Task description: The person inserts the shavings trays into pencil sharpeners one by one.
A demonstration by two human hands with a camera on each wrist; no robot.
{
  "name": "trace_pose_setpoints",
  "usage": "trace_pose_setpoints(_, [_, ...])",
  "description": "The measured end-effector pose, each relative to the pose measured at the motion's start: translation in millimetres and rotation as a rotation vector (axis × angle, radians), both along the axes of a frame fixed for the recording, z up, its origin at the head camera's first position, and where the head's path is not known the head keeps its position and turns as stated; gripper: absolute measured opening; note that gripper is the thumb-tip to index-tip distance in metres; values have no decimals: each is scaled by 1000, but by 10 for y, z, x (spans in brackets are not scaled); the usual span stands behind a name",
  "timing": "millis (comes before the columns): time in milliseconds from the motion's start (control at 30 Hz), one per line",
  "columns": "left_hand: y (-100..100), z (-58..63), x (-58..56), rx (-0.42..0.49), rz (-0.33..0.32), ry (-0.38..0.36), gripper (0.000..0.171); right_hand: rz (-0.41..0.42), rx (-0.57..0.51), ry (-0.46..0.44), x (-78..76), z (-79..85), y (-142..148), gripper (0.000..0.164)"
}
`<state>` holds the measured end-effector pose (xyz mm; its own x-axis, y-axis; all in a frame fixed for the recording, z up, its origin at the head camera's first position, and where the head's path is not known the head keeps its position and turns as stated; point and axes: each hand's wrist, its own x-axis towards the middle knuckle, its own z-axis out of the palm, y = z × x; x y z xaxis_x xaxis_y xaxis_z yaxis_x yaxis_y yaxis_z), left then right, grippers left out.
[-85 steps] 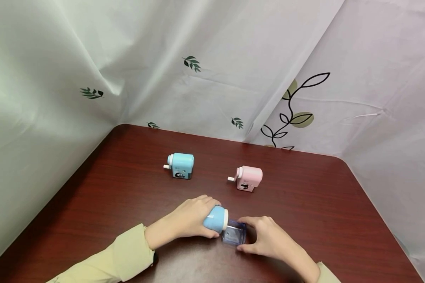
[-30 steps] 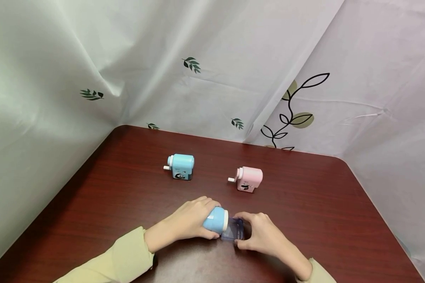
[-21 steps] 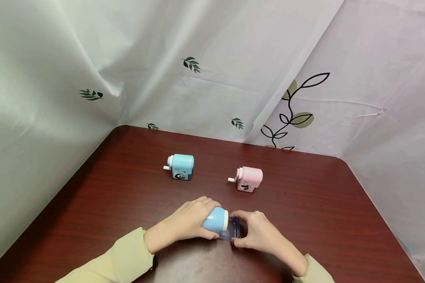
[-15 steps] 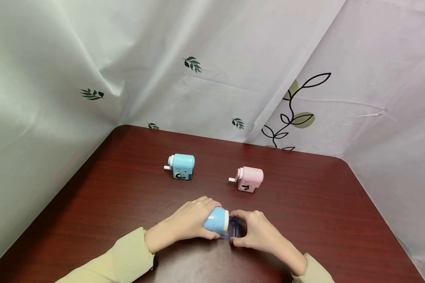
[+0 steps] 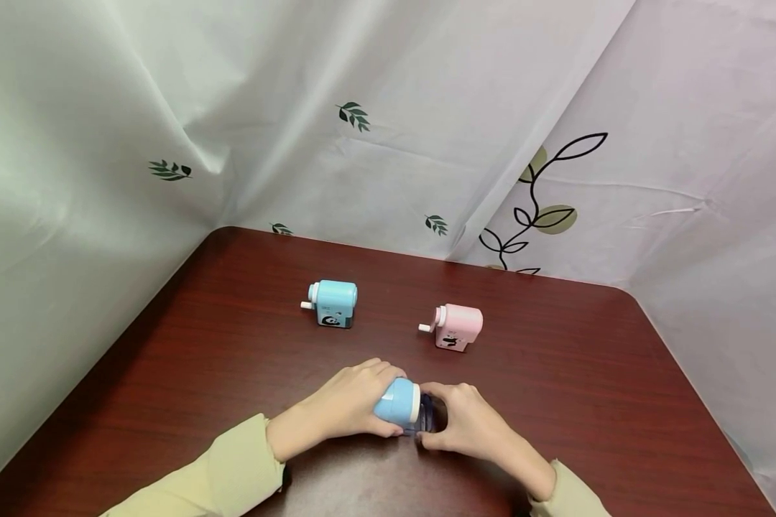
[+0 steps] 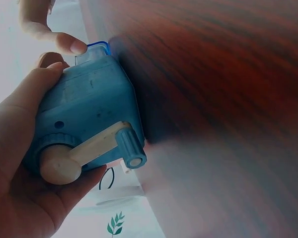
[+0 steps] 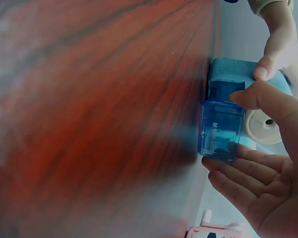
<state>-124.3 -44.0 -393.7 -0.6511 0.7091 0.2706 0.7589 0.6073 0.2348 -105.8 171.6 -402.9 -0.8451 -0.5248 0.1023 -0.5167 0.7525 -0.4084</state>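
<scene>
My left hand (image 5: 352, 400) grips a blue crank pencil sharpener (image 5: 396, 402) on the table, its white ring facing right. In the left wrist view the crank (image 6: 99, 141) sticks out at the near end, and the sharpener's body (image 6: 92, 99) stays close above the tabletop. My right hand (image 5: 470, 422) pinches a clear blue shavings drawer (image 7: 221, 130) between thumb and fingers. The drawer sits partly inside the sharpener, below the white ring; its outer end still shows in the right wrist view. How deep it goes is hidden.
Two more crank sharpeners stand farther back on the dark red wooden table (image 5: 187, 359): a light blue one (image 5: 336, 298) at left and a pink one (image 5: 460, 323) at right. A white curtain (image 5: 265, 129) with leaf prints hangs behind and along the sides.
My right hand has moved left, sliding the clear drawer into the blue sharpener, so less of it shows. My left hand has kept its grip almost in place.
</scene>
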Motion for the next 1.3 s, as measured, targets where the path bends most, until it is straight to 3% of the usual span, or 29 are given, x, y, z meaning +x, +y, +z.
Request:
trace_pose_setpoints(567, [11,-12,9,-2,18,5,63,32,-53,1,-6,-17,-5,51])
trace_pose_setpoints(933, [8,-7,10,-1,17,-1,63,-5,-43,62,9,-55,82,72])
trace_pose_setpoints(1300, [9,-16,13,1,26,-10,63,20,-63,45,-24,-70,81,60])
